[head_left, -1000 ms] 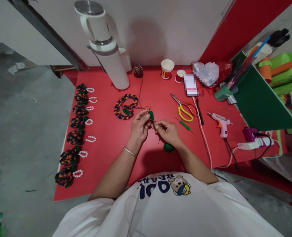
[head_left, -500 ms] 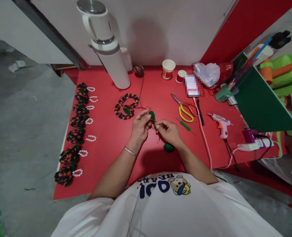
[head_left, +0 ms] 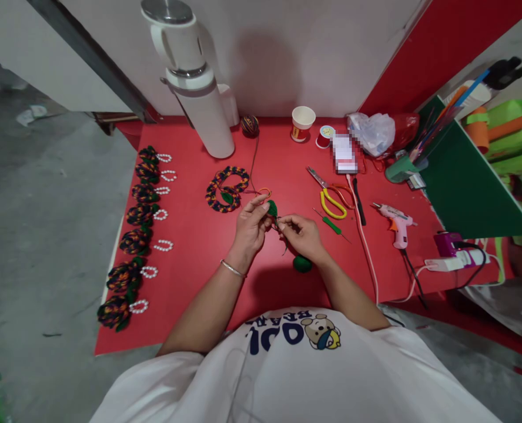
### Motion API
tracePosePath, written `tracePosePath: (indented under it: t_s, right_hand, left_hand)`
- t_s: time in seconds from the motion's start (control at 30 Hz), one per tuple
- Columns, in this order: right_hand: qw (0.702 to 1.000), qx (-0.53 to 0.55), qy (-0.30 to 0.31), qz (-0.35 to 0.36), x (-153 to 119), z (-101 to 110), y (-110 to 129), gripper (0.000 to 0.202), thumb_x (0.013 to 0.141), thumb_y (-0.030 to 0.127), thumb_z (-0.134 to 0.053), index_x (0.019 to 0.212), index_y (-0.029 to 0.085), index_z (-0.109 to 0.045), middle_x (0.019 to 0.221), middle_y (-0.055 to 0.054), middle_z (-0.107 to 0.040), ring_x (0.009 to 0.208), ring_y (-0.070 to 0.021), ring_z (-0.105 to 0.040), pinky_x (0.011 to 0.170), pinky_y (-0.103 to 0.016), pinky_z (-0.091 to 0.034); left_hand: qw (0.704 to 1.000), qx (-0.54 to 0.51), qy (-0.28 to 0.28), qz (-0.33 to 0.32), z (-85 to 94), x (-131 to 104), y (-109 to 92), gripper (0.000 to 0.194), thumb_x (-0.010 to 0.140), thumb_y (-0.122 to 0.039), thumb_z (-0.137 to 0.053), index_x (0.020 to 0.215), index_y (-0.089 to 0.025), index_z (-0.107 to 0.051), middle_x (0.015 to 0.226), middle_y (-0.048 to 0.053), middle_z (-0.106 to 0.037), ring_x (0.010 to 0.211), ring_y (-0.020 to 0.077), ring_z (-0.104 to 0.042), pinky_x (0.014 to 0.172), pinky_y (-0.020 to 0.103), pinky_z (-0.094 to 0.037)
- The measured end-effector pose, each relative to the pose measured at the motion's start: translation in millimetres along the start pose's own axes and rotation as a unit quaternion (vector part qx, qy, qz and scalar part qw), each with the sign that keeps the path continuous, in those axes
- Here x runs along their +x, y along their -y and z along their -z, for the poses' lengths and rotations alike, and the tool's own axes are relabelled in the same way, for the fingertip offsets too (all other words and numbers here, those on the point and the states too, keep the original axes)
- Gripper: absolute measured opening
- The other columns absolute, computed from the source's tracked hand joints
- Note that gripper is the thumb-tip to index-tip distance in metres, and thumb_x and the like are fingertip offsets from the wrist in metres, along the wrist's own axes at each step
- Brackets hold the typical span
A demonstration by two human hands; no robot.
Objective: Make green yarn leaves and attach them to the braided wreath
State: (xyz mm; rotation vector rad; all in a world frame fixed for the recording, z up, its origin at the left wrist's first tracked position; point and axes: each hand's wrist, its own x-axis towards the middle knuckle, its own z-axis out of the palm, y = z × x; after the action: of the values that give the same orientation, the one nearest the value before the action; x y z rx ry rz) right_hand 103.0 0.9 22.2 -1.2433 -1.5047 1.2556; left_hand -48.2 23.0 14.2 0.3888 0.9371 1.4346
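At the left edge of the red tabletop, seven dark, orange-flecked yarn rosettes with green trim run in a column, seven white bead loops just beside them. At upper left stands a tall white flask with a mug-like, handled top; I find no readable lettering on it. Left of centre lies a curled dark-and-orange braided yarn chain, and above it a small multicoloured yarn ball, its strand trailing down towards me.

At the centre, my left hand has its fingers drawn together, thumb and fingertips gripping a small green yarn piece. My right hand is closed to a pinch just beside it, on a thin dark strand at the piece's lower end. Below that hand sits a green yarn ball.

At lower centre, my white T-shirt shows a cartoon bear and dark letters, partly folded away: "OOL" and "BEAR". At upper right of centre are a white-and-red paper cup and a red thread spool, their labels too small to read. Then come yellow-and-orange-handled scissors, a slim green-handled tool, a phone with a pixelated screen and a pink glue gun.
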Motion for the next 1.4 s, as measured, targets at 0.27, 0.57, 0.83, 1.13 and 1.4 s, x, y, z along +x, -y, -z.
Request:
tracePosePath:
  t_s: [0.27,0.57,0.83,1.13,1.4]
  right_hand:
    - [1.0,0.001,-0.01,-0.009,0,-1,-1,0.014,0.089,0.032,-0.065,0.089,0.021,-0.073,0.075,-0.002,-0.072,0.063,-0.0144,-0.071,0.064,-0.027,-0.059]
    - [1.0,-0.016,-0.004,-0.013,1,7,4,0.018,0.09,0.037,-0.066,0.088,0.021,-0.075,0.074,-0.002,-0.071,0.06,-0.0134,-0.068,0.059,-0.025,-0.055]
    - [0.999,-0.041,0.005,-0.023,2,12,5,0.02,0.09,0.036,-0.066,0.091,0.02,-0.077,0.072,-0.002,-0.071,0.062,-0.0147,-0.066,0.059,-0.026,-0.051]
    - [0.997,-0.075,0.016,0.001,3,16,5,0.019,0.091,0.034,-0.065,0.092,0.021,-0.079,0.08,-0.004,-0.073,0.069,-0.0158,-0.064,0.064,-0.028,-0.05]
    - [0.992,-0.116,0.023,0.036,3,22,12,0.017,0.092,0.027,-0.065,0.092,0.022,-0.081,0.085,-0.005,-0.074,0.075,-0.0172,-0.066,0.071,-0.029,-0.05]
  left_hand:
    - [1.0,0.007,0.005,-0.026,3.1,1,4,0.043,0.062,-0.029,-0.094,0.1,-0.02,-0.076,0.065,-0.006,-0.065,0.044,0.005,-0.049,0.042,0.018,-0.038]
    - [0.996,0.053,0.016,-0.071,4.6,2,4,0.045,0.061,-0.024,-0.092,0.103,-0.02,-0.077,0.071,-0.003,-0.07,0.045,0.005,-0.051,0.043,0.018,-0.041]
    - [0.994,0.064,0.029,-0.088,6.8,1,4,0.04,0.067,-0.027,-0.09,0.105,-0.021,-0.078,0.069,-0.003,-0.069,0.045,0.0055,-0.05,0.042,0.019,-0.041]
    - [0.995,0.069,0.009,-0.078,1.9,0,2,0.046,0.061,-0.026,-0.094,0.103,-0.019,-0.077,0.07,-0.003,-0.07,0.044,0.0042,-0.05,0.042,0.018,-0.038]
    - [0.995,0.078,0.014,-0.058,1.4,-1,-2,0.046,0.06,-0.023,-0.092,0.104,-0.018,-0.076,0.063,-0.006,-0.065,0.043,0.0041,-0.049,0.044,0.017,-0.04]
